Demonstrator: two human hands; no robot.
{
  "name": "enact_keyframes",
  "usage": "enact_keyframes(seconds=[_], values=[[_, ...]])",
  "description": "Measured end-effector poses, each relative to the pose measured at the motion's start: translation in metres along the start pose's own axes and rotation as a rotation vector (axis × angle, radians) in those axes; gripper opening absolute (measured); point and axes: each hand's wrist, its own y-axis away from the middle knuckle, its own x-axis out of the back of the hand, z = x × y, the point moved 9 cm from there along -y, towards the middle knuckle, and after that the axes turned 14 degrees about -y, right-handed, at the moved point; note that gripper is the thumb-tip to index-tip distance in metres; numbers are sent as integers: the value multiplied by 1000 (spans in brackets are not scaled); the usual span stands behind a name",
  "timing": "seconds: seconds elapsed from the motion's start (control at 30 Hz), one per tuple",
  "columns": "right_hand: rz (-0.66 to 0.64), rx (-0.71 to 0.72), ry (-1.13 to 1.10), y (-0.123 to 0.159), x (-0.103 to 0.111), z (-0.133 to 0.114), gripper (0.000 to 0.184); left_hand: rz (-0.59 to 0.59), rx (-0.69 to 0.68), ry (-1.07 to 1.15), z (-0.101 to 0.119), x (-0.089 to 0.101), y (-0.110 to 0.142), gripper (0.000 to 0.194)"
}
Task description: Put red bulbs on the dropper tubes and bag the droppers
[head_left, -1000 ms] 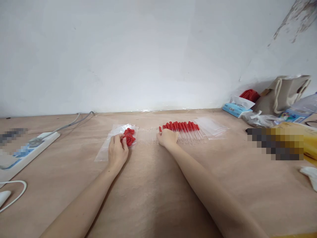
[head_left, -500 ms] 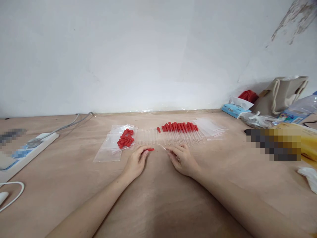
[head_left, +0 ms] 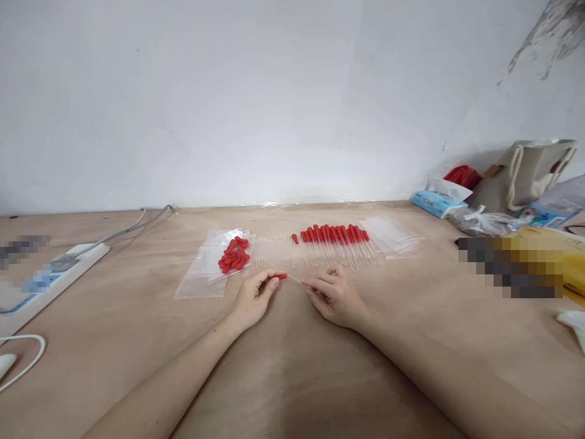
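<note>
My left hand (head_left: 253, 298) pinches a small red rubber cap (head_left: 282, 276) at the middle of the table. My right hand (head_left: 335, 296) pinches a thin clear glass tube (head_left: 297, 281) whose end meets the cap. Behind my hands lies a row of bare clear tubes (head_left: 273, 251), and to its right a row of tubes with red caps fitted (head_left: 336, 241). A pile of loose red caps (head_left: 234, 254) rests on a clear plastic bag (head_left: 201, 275) to the left.
A white power strip (head_left: 50, 277) with a grey cable lies at the left. More clear bags (head_left: 390, 235) lie right of the capped tubes. A tissue pack (head_left: 436, 200), a cloth bag (head_left: 525, 174), a water bottle and yellow packaging crowd the right corner. The wall stands close behind.
A second ago my left hand was at the cap pile and my right at the tube rows. Both have drawn back to the table's middle, and the cap now meets the tube's end.
</note>
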Motion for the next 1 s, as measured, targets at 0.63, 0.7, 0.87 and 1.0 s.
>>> enact_keyframes(seconds=[0.63, 0.7, 0.87, 1.0], values=[[-92, 57, 88, -1, 3, 3, 37, -39, -133, 6, 18, -3, 6, 16], [-77, 60, 114, -2, 5, 1, 37, -69, -138, 0, 18, -6, 7, 16], [-55, 63, 121, -3, 6, -5, 31, -102, -138, -44, 19, -9, 9, 17], [-70, -10, 104, -2, -2, -4, 22, -107, -150, -59, 20, -11, 10, 18]])
